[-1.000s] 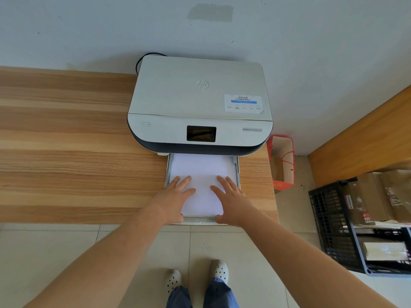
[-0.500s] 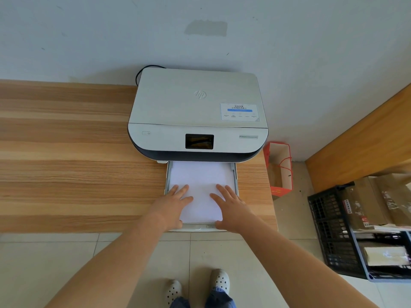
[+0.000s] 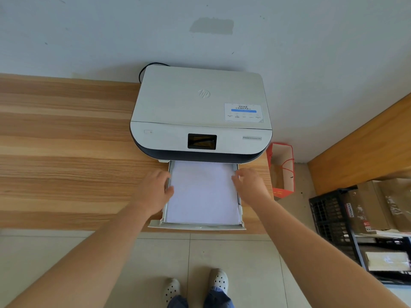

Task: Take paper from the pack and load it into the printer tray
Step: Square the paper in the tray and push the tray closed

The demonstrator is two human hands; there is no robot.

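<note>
A white and dark printer (image 3: 200, 112) stands on the wooden desk (image 3: 66, 152) against the wall. Its paper tray (image 3: 198, 227) is pulled out toward me over the desk's front edge. A flat stack of white paper (image 3: 203, 194) lies inside the tray. My left hand (image 3: 153, 192) rests at the tray's left side, thumb touching the paper's left edge. My right hand (image 3: 250, 185) is at the tray's right side, fingers curled at the paper's right edge. Neither hand lifts anything. No paper pack is in view.
A red paper bag (image 3: 282, 170) stands on the floor right of the desk. Further right is a black crate (image 3: 331, 218) with cardboard boxes and a wooden unit (image 3: 367, 143). A black cable (image 3: 146, 67) runs behind the printer. My feet (image 3: 195, 285) are on the tiled floor.
Both hands left the top of the paper and moved outward and forward to the tray's left and right sides. The camera view shifted slightly.
</note>
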